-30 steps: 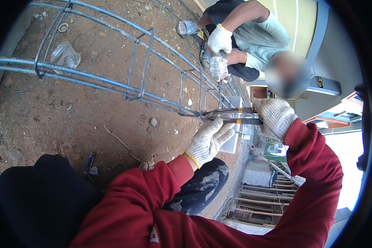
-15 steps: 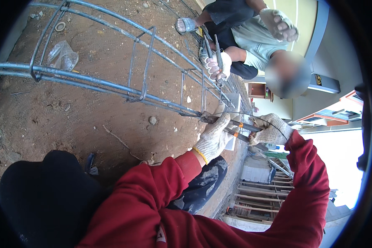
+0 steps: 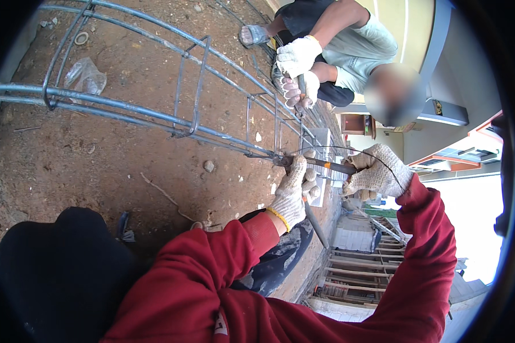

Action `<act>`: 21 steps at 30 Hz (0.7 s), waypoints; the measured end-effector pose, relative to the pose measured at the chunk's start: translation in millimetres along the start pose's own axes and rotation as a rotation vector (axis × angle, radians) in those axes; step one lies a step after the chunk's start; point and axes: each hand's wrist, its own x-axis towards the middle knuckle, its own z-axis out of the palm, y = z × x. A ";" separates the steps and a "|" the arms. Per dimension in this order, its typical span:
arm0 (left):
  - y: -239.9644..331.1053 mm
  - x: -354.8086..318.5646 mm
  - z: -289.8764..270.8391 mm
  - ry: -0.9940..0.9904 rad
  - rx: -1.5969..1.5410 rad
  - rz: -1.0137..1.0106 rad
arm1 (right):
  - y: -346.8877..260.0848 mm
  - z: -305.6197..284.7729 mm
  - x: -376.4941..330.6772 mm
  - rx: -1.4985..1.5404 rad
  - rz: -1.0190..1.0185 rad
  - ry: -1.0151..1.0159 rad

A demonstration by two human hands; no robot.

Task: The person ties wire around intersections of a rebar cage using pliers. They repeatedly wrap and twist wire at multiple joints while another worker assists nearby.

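My left hand (image 3: 292,193), in a knit work glove, is wrapped around the near end of the rebar cage (image 3: 183,123), fingers curled over a bar where the tool's jaws meet it. My right hand (image 3: 377,171), gloved too, grips the handle of the pliers (image 3: 317,164), with a thin tie wire (image 3: 355,151) arcing above it. The cage lies on red dirt (image 3: 97,171), stretching away. Beyond it, a co-worker crouches with gloved hands (image 3: 296,68) on the bars.
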 end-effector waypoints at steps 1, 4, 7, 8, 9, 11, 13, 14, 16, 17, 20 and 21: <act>0.1 2.6 5.0 0.031 -0.036 -0.006 | 0.9 -0.3 3.3 -0.104 -0.046 0.056; 0.7 9.4 21.3 0.156 -0.143 0.004 | 13.1 -3.8 12.0 -1.015 -0.386 0.204; 5.3 20.6 37.4 0.062 -0.278 0.068 | 24.4 -2.0 17.8 -0.878 -0.565 0.310; 7.1 23.3 40.8 0.027 -0.341 0.091 | 25.0 2.3 15.8 -0.858 -0.543 0.335; 9.0 25.1 42.8 0.083 -0.350 0.086 | 22.9 7.4 12.2 -0.903 -0.549 0.371; 11.8 28.7 45.0 0.085 -0.372 0.099 | 12.3 22.3 1.6 -1.006 -0.478 0.410; 13.3 30.7 45.1 0.062 -0.354 0.125 | 2.7 43.5 -20.6 -1.230 -0.437 0.449; 13.6 31.6 44.8 0.046 -0.373 0.122 | 0.2 54.1 -29.6 -1.424 -0.441 0.491; 13.7 34.3 45.0 -0.030 -0.430 0.130 | 3.2 70.1 -34.9 -1.749 -0.502 0.666; 14.1 36.1 45.2 0.043 -0.407 0.114 | 8.2 75.2 -33.0 -1.756 -0.446 0.723; 15.0 41.1 47.2 0.120 -0.353 0.087 | 20.9 54.4 1.9 -1.668 -0.348 0.783; 15.0 43.2 48.9 0.091 -0.400 0.126 | 23.5 43.0 15.0 -1.741 -0.290 0.725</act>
